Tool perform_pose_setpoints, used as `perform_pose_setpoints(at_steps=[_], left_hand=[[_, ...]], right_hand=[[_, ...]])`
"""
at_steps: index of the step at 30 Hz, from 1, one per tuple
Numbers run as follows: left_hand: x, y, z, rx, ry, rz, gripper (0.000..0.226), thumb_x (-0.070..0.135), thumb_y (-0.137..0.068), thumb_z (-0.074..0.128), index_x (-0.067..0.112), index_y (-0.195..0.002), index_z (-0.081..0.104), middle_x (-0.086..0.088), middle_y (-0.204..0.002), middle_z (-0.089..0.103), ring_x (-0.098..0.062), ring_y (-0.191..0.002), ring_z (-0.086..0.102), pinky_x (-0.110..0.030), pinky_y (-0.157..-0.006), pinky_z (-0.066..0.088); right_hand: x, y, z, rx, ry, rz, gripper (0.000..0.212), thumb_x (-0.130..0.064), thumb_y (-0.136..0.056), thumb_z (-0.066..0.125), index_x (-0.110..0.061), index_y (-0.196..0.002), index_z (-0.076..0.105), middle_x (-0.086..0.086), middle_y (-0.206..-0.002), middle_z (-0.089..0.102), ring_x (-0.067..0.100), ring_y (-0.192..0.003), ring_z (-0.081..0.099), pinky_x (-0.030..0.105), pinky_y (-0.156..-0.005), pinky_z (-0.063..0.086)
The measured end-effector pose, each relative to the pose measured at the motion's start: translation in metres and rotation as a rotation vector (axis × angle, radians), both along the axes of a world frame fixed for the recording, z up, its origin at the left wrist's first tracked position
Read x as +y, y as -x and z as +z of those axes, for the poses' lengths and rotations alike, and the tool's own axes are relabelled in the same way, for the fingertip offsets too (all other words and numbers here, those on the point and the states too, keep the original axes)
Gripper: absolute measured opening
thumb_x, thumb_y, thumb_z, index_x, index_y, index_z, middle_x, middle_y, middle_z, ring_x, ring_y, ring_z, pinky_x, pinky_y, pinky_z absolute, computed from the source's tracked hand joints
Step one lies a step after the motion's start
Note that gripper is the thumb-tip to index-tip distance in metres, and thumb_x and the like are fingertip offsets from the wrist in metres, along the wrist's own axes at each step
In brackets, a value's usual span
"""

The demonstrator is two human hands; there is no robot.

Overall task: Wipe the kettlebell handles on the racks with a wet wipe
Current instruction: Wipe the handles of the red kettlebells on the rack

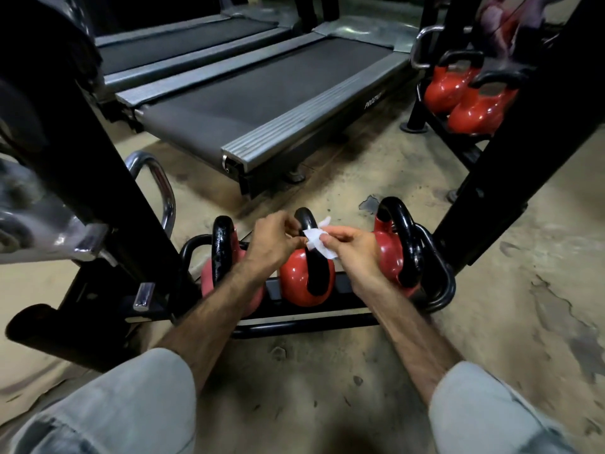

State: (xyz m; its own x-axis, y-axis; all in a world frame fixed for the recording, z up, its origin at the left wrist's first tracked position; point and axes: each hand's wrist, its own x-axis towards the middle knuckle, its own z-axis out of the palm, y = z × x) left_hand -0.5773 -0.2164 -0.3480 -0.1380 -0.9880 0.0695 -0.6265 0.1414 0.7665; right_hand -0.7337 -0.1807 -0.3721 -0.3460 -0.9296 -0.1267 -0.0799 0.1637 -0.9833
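While both hands meet over the middle kettlebell (306,283), the right hand (352,249) pinches a white wet wipe (319,245) between thumb and fingers, holding it against the right side of that kettlebell's black handle (306,221). The left hand (273,240) is curled in on the handle's left side, its fingertips pinched at the wipe's near edge. This red kettlebell sits on a low black rack (304,327) on the floor. Just left of it stands another kettlebell (222,253), partly hidden by the left forearm; just right of it stands a third (397,247). Beyond it lies a treadmill (262,103), and far to its upper right two more red kettlebells (465,96) rest on a second rack.
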Motion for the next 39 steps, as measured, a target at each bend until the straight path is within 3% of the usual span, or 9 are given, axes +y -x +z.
perform_pose_setpoints(at_steps=[3,6,9,14,21,25,30,36,39], left_hand=[[0.005,0.002,0.0,0.119,-0.142,0.022,0.016,0.016,-0.071,0.082,0.011,-0.077,0.068,-0.01,-0.073,0.072,-0.024,-0.07,0.071,-0.041,-0.072,0.06],[0.009,0.005,0.004,0.205,-0.2,0.069,0.023,0.014,-0.069,0.085,0.005,-0.083,0.069,-0.012,-0.076,0.072,-0.025,-0.07,0.072,-0.04,-0.073,0.06],[0.012,0.006,0.003,0.198,-0.164,0.067,0.022,0.019,-0.066,0.086,0.013,-0.078,0.069,-0.008,-0.073,0.072,-0.022,-0.069,0.072,-0.041,-0.075,0.06],[0.017,0.005,0.002,0.156,-0.09,0.06,0.029,0.027,-0.066,0.086,0.016,-0.089,0.071,0.001,-0.08,0.073,-0.012,-0.075,0.07,-0.036,-0.075,0.059],[0.018,0.007,0.006,0.112,-0.034,0.037,0.045,0.027,-0.071,0.082,0.012,-0.111,0.068,-0.002,-0.104,0.071,-0.013,-0.092,0.068,-0.033,-0.091,0.052],[0.014,0.004,0.006,0.094,0.02,-0.06,0.045,0.019,-0.069,0.083,0.011,-0.111,0.068,-0.006,-0.105,0.071,-0.018,-0.095,0.068,-0.036,-0.091,0.052],[0.01,0.003,0.006,0.055,0.193,-0.136,0.037,0.01,-0.064,0.083,0.014,-0.1,0.073,-0.002,-0.096,0.067,-0.015,-0.089,0.062,-0.012,-0.079,0.046],[0.006,0.007,-0.017,0.053,0.244,-0.125,0.023,-0.005,-0.071,0.073,-0.001,-0.094,0.071,-0.011,-0.101,0.062,-0.022,-0.089,0.064,-0.038,-0.08,0.056],[0.006,0.003,-0.025,0.119,0.215,-0.097,0.022,-0.013,-0.077,0.067,-0.012,-0.098,0.066,-0.008,-0.096,0.057,-0.005,-0.08,0.065,-0.02,-0.072,0.055]], right_hand=[[-0.037,-0.011,0.013,0.224,0.066,0.041,0.014,-0.018,-0.077,0.079,-0.023,-0.09,0.079,-0.007,-0.083,0.076,0.007,-0.085,0.07,0.028,-0.087,0.056],[-0.062,-0.014,0.026,0.378,0.042,0.115,0.015,-0.021,-0.081,0.075,-0.021,-0.096,0.079,-0.004,-0.088,0.076,0.005,-0.088,0.067,0.007,-0.075,0.047],[-0.055,-0.005,0.029,0.417,0.034,0.182,0.014,-0.021,-0.081,0.076,-0.023,-0.094,0.078,-0.011,-0.079,0.073,-0.001,-0.078,0.065,0.003,-0.063,0.042],[-0.026,0.012,0.011,0.388,0.107,0.245,0.022,-0.022,-0.072,0.08,-0.04,-0.083,0.074,-0.01,-0.077,0.072,0.007,-0.079,0.07,0.025,-0.075,0.057],[-0.09,-0.007,0.027,0.459,0.016,0.208,0.016,-0.02,-0.081,0.076,-0.018,-0.097,0.077,-0.008,-0.075,0.068,0.004,-0.074,0.06,0.018,-0.08,0.048],[-0.085,-0.005,0.024,0.466,0.017,0.219,0.009,-0.022,-0.082,0.076,-0.025,-0.09,0.077,-0.017,-0.069,0.066,0.001,-0.074,0.061,0.015,-0.074,0.049],[-0.062,0.008,0.034,0.518,0.057,0.364,0.012,-0.02,-0.079,0.079,-0.032,-0.079,0.077,-0.022,-0.059,0.066,-0.013,-0.059,0.058,0.003,-0.06,0.04],[-0.115,-0.021,0.065,1.096,0.082,0.81,0.015,-0.019,-0.086,0.071,-0.018,-0.1,0.078,-0.001,-0.094,0.076,-0.001,-0.08,0.061,0.003,-0.066,0.035],[-0.15,-0.043,0.069,1.373,-0.063,1.156,0.018,-0.019,-0.088,0.067,-0.02,-0.104,0.076,-0.002,-0.1,0.074,0.01,-0.089,0.065,0.018,-0.076,0.044]])
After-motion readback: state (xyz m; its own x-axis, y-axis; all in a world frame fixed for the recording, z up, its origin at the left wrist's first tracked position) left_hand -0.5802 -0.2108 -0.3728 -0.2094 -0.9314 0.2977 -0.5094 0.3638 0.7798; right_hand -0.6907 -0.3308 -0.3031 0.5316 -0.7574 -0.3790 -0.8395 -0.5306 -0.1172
